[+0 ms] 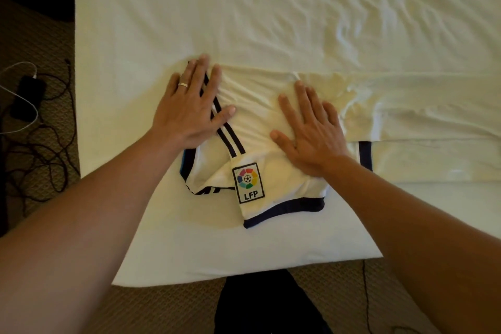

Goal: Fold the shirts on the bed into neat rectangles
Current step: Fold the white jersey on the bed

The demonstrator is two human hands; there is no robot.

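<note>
With our left hand point(189, 106) and right hand point(306, 127) flat, fingers straight, on the shirt point(254, 116) near the bed point(244, 247) corner, we should smooth outward, then fold the sleeve point(276, 198) inside.

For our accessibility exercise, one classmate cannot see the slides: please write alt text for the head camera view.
Both hands, left hand and right hand, press flat with straight fingers on a partly folded white football shirt with dark navy stripes and trim, lying on a bed with a wrinkled white sheet. A colourful LFP sleeve badge faces up.
</note>
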